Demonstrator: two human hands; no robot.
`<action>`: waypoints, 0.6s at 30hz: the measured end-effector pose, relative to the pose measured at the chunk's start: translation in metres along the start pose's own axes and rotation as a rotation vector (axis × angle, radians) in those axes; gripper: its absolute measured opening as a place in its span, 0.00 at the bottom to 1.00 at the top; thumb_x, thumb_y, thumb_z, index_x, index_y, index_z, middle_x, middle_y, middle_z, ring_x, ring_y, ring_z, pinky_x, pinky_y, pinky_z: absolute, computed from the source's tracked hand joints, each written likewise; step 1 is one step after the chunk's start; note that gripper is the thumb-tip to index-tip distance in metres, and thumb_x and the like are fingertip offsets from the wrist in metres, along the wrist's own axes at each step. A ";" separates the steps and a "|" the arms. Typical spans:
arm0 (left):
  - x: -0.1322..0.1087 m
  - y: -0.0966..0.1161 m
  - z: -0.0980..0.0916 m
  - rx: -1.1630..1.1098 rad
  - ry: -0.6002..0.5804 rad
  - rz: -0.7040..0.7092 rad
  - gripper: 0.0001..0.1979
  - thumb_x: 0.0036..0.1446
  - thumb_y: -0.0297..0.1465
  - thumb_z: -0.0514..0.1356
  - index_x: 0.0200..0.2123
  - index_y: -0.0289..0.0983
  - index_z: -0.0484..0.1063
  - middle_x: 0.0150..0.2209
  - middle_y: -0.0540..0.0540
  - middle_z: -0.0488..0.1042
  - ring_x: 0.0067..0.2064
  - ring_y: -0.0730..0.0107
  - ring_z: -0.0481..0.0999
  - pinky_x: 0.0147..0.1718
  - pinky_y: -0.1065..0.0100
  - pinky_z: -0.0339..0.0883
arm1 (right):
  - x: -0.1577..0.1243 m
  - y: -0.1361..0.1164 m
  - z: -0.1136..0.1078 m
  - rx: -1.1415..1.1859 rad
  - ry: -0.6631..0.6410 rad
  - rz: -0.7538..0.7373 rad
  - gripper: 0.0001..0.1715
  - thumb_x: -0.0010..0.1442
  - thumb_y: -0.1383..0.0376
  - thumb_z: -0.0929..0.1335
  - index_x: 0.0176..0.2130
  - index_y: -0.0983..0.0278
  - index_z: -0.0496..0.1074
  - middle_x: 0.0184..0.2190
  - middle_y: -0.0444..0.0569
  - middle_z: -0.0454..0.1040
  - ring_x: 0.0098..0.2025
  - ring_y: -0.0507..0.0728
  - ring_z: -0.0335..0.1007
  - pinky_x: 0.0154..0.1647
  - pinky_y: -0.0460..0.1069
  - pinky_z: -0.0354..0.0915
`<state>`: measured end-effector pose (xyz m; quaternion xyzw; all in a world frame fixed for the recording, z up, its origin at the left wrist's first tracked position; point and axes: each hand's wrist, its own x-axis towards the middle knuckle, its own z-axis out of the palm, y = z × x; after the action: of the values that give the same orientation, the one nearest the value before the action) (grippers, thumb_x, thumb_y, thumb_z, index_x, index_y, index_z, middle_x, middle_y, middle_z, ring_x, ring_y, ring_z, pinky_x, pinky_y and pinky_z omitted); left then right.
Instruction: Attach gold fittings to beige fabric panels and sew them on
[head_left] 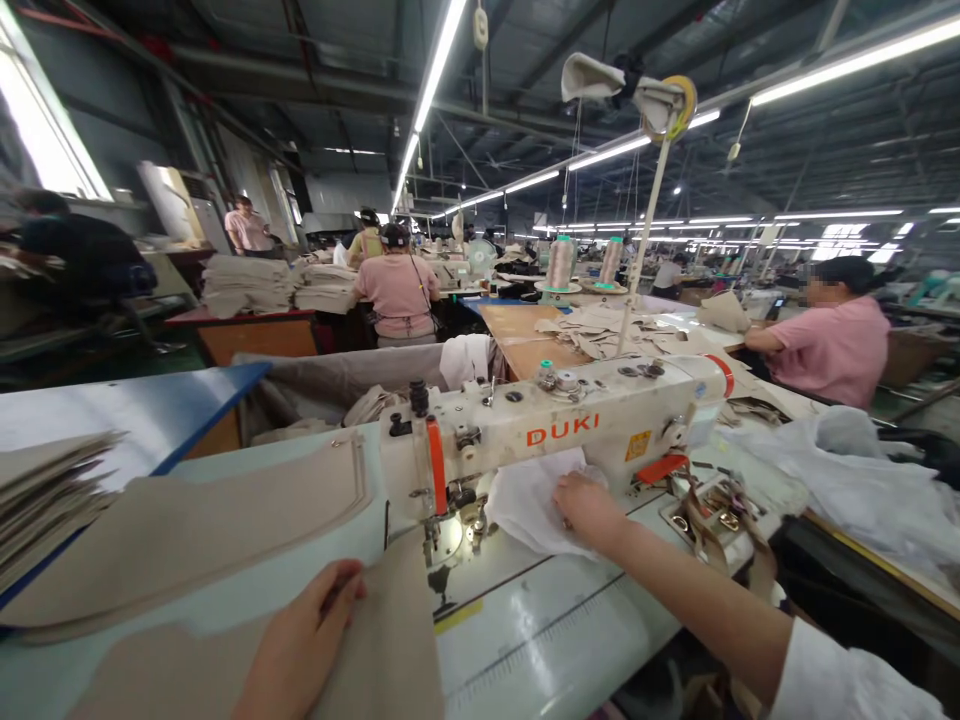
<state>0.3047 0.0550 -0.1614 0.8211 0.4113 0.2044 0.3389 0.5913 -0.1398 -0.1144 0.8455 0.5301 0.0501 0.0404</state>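
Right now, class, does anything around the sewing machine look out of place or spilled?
The straps trail untidily over the tray edge, unlike the flat, stacked panels. The cloth at the right hand looks crumpled. No spill shows.

Sewing workshop | white, orange-striped DUKI sewing machine (555, 405) | pale-pink thread cones (559, 264) | stacked beige fabric panels (246, 287) | long white tube lights (439, 62)
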 end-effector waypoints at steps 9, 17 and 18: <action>-0.004 0.004 -0.003 0.008 -0.040 -0.055 0.22 0.48 0.47 0.44 0.38 0.41 0.65 0.34 0.45 0.79 0.33 0.58 0.77 0.37 0.62 0.67 | 0.005 0.007 0.001 0.323 0.101 0.102 0.09 0.52 0.77 0.66 0.28 0.69 0.76 0.33 0.59 0.77 0.39 0.61 0.73 0.42 0.52 0.63; -0.010 0.008 -0.003 -0.083 -0.010 -0.012 0.19 0.48 0.47 0.48 0.35 0.42 0.68 0.31 0.48 0.78 0.30 0.60 0.76 0.35 0.63 0.67 | -0.026 -0.026 -0.003 0.988 0.246 0.079 0.09 0.58 0.62 0.68 0.35 0.63 0.77 0.31 0.47 0.79 0.32 0.55 0.74 0.34 0.48 0.69; -0.011 0.008 -0.003 -0.094 -0.006 0.010 0.19 0.48 0.47 0.48 0.34 0.42 0.69 0.30 0.48 0.78 0.29 0.60 0.76 0.34 0.63 0.67 | -0.031 -0.033 -0.003 1.194 0.239 0.088 0.09 0.55 0.60 0.70 0.34 0.63 0.77 0.31 0.47 0.79 0.33 0.54 0.74 0.36 0.48 0.69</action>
<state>0.3011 0.0436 -0.1543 0.8069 0.3961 0.2227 0.3774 0.5478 -0.1535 -0.1168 0.7318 0.4319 -0.1597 -0.5024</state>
